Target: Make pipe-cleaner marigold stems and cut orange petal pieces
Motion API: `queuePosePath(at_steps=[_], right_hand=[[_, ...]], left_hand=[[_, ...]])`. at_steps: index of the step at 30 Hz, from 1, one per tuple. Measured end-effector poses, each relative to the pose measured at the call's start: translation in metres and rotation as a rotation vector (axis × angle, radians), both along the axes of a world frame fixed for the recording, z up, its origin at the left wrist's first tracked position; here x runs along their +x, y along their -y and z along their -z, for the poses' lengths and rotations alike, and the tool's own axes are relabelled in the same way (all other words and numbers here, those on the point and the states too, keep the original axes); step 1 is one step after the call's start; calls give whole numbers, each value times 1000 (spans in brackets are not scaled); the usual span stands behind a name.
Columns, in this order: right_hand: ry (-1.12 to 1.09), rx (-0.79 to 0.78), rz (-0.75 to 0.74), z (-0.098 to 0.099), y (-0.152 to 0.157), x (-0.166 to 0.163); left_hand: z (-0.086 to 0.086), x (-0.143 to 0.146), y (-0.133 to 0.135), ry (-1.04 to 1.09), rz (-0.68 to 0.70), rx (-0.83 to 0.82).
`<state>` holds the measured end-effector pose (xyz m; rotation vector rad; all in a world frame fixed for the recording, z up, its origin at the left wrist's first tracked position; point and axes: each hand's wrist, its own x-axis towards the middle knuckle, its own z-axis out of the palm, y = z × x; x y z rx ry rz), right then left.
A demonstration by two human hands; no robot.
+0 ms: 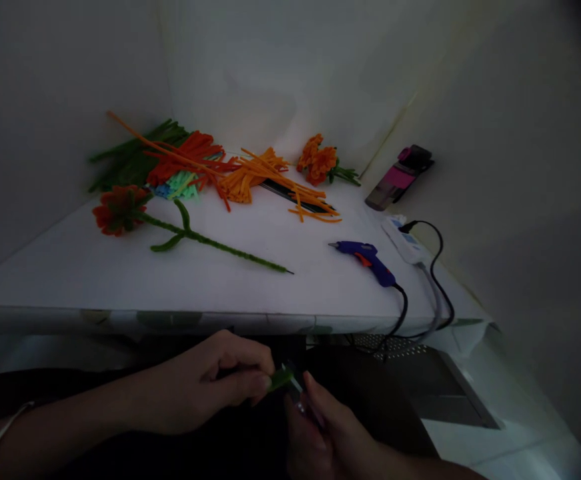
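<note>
In front of the table's edge, my left hand (215,383) pinches a short green pipe cleaner (281,379) between thumb and fingertips. My right hand (335,427) is closed around a pair of small scissors (298,393), whose blades meet the free end of the green piece; whether they cut into it is too dark to tell. Beyond my hands, a pipe-cleaner flower (120,210) with orange petals, a long green stem and two leaves lies on the white table (210,283). A blue glue gun (368,259) with an orange trigger rests to its right.
Bundles of red pipe cleaners (185,160), orange pipe cleaners (258,175) and green pipe cleaners (130,157) lie at the back. Orange flowers (318,160) sit near the wall. A bottle (399,179) and power strip (405,241) with trailing cords are at the right.
</note>
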<state>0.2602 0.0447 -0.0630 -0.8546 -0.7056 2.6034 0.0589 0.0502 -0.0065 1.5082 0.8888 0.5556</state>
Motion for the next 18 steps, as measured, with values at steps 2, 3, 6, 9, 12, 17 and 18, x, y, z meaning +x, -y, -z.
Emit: queuePosePath(at_steps=[2, 3, 6, 9, 12, 17, 18], right_hand=[[18, 14, 32, -1, -1, 1], [8, 9, 38, -2, -3, 1], [-60, -9, 3, -6, -12, -4], [-129, 17, -93, -6, -25, -11], [-163, 19, -201, -5, -35, -17], [-240, -14, -188, -8, -35, -25], [-261, -37, -166, -9, -32, -26]], left_hand=[[-2, 0, -1, 12, -28, 22], [-3, 0, -2, 5, -43, 39], [-2, 1, -4, -53, -87, 115], [1, 1, -4, -81, -107, 162], [6, 2, -4, -23, -70, 83], [6, 3, -4, 37, -101, 99], [6, 4, -4, 43, -108, 109]])
